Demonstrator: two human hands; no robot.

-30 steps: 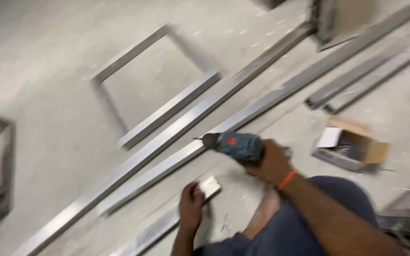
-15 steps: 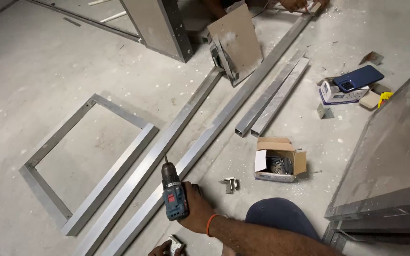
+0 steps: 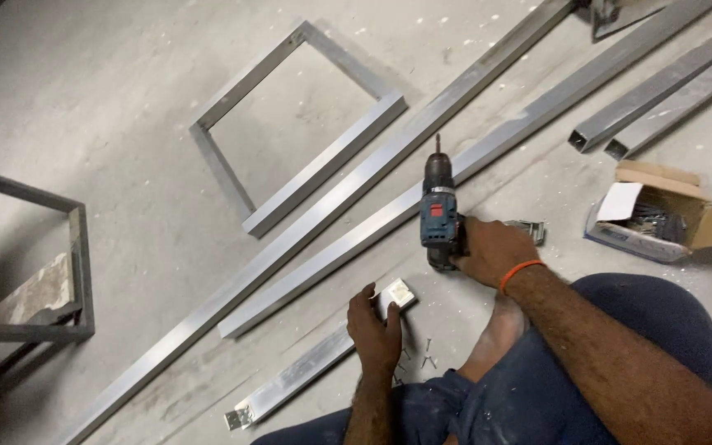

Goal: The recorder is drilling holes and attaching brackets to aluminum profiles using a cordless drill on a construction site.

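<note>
Head view — right hand (image 3: 492, 251) grips drill (image 3: 440, 216); screws (image 3: 422, 356) nearby.

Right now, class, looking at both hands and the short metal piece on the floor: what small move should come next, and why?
Probably pick up a loose screw and load it. The right hand holds the drill, its bit pointing away, nowhere near the short metal section. The left hand already rests on that section's end, and screws lie beside it.
</note>
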